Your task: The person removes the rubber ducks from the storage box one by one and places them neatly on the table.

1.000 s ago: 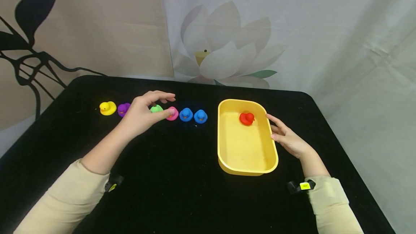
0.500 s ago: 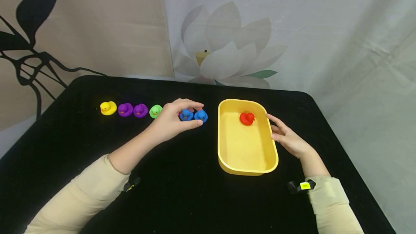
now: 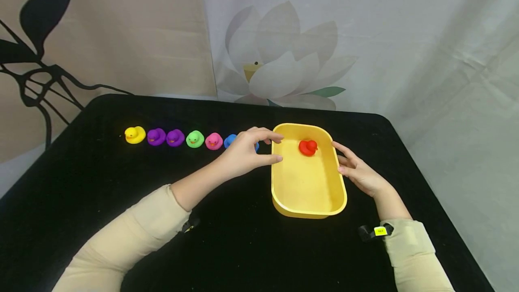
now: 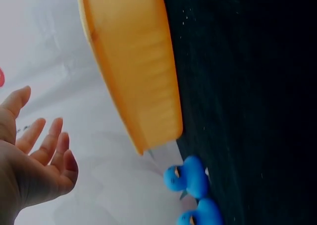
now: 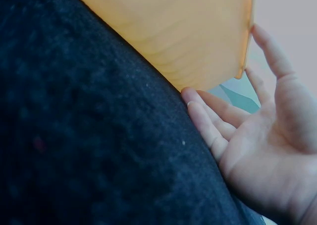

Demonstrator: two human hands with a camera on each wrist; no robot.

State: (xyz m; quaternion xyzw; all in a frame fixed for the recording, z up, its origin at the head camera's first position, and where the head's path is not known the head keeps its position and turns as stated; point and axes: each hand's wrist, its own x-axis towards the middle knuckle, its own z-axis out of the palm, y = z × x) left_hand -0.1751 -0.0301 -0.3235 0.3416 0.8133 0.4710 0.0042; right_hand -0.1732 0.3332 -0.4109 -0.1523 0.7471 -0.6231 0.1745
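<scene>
My left hand (image 3: 247,150) hovers at the left rim of a yellow plastic box (image 3: 308,193), thumb and fingers spread apart with nothing between them. Inside the box, toward its far end, sits a red rubber duck (image 3: 308,148). The fingers and thumb of my right hand (image 3: 361,175) touch the box's right side; in the right wrist view they lie fairly straight against its wall and rim. Behind my left hand, two blue ducks (image 3: 229,140) are partly hidden in the head view; the left wrist view shows a blue duck (image 4: 195,178) beside the box's end.
A row of rubber ducks runs left along the black table (image 3: 227,247): a pink duck (image 3: 214,141), a green duck (image 3: 195,139), two purple ducks (image 3: 175,138) and a yellow duck (image 3: 135,134). A printed cloth backdrop (image 3: 425,57) hangs behind the table.
My left hand has moved right along the row, from over the purple, green and pink ducks past the blue ones to the box's left rim. The right hand, ducks and box stay put.
</scene>
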